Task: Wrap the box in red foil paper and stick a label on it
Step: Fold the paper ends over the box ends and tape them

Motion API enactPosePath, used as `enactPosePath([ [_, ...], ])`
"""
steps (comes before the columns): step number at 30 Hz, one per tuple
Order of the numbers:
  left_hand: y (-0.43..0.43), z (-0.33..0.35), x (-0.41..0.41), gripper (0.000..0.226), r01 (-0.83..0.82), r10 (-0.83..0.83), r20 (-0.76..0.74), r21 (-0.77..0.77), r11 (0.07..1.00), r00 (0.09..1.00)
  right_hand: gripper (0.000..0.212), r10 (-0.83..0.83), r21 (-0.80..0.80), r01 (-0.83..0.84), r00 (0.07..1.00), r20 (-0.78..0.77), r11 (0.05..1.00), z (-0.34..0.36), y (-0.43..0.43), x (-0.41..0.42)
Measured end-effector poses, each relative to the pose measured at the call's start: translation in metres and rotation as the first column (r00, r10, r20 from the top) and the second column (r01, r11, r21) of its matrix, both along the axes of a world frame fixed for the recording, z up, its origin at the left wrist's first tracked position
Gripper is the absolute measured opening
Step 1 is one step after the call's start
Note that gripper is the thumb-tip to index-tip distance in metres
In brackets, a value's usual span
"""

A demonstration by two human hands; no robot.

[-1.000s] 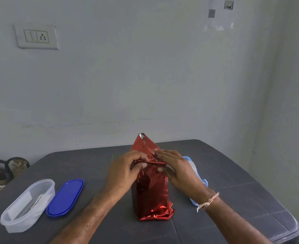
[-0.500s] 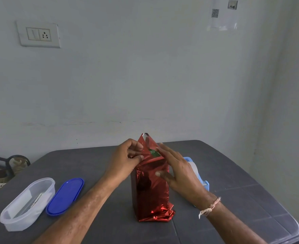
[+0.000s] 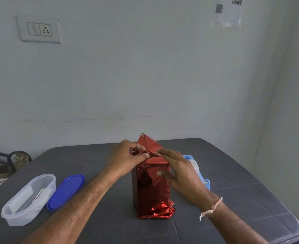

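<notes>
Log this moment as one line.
phase: folding top flap | left hand: pinches red foil | right hand: flat on wrapped box | tape dispenser: behind right hand

Two bare arms, with one thread at a wrist

The left forearm (image 3: 85, 199) and right forearm (image 3: 233, 224) come in from the near edge uncovered, with fine hair along them. The nails on the left hand (image 3: 125, 159) and right hand (image 3: 182, 175) look short and plain. A thin, pale pinkish-beige thread bracelet (image 3: 213, 206) circles the right wrist, twisted and knotted, and a frayed whitish tuft hangs from its near side.
</notes>
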State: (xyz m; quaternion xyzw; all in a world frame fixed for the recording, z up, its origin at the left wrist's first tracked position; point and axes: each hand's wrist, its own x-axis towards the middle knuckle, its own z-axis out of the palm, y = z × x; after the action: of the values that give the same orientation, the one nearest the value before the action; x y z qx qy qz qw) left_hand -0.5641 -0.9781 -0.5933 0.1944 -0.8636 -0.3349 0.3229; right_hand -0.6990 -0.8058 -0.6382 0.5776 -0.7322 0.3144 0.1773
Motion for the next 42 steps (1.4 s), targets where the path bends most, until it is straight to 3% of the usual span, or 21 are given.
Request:
enactPosePath([
  [10, -0.003, -0.001, -0.003, 0.021, 0.027, -0.022, 0.048, -0.099, 0.995, 0.999, 0.066, -0.015, 0.02, 0.017, 0.993, -0.121, 1.0, -0.009, 0.0, 0.003],
  [16, -0.006, 0.003, -0.001, 0.028, 0.055, -0.041, 0.105, -0.136, 0.989, 0.994, 0.065, 0.058, 0.012, -0.06, 0.993, 0.098, 0.998, 0.004, 0.006, 0.0],
  [21, -0.006, 0.003, 0.001, 0.035, 0.084, -0.066, 0.144, -0.122, 0.989, 0.987, 0.069, 0.091, 0.1, -0.118, 0.967, 0.239, 0.988, 0.02, 0.008, -0.01],
  [31, -0.011, 0.002, 0.001, 0.035, 0.107, -0.085, 0.175, -0.124, 0.986, 0.981, 0.072, 0.078, 0.185, -0.096, 0.992, 0.102, 0.978, 0.023, 0.005, -0.008],
  [36, -0.013, 0.006, -0.002, 0.024, 0.093, -0.082, 0.147, -0.066, 0.993, 0.986, 0.072, 0.073, 0.235, -0.089, 0.995, 0.075, 0.968, 0.027, 0.005, -0.007],
  [40, -0.008, 0.008, -0.007, 0.04, 0.036, -0.018, 0.093, -0.185, 0.982, 0.995, 0.076, 0.071, 0.244, -0.078, 0.997, 0.039, 0.967, 0.025, 0.007, -0.006],
  [42, -0.008, 0.008, -0.009, 0.038, 0.024, 0.001, 0.098, -0.248, 0.968, 0.995, 0.077, 0.072, 0.245, -0.076, 0.997, 0.025, 0.967, 0.023, 0.007, -0.005],
])
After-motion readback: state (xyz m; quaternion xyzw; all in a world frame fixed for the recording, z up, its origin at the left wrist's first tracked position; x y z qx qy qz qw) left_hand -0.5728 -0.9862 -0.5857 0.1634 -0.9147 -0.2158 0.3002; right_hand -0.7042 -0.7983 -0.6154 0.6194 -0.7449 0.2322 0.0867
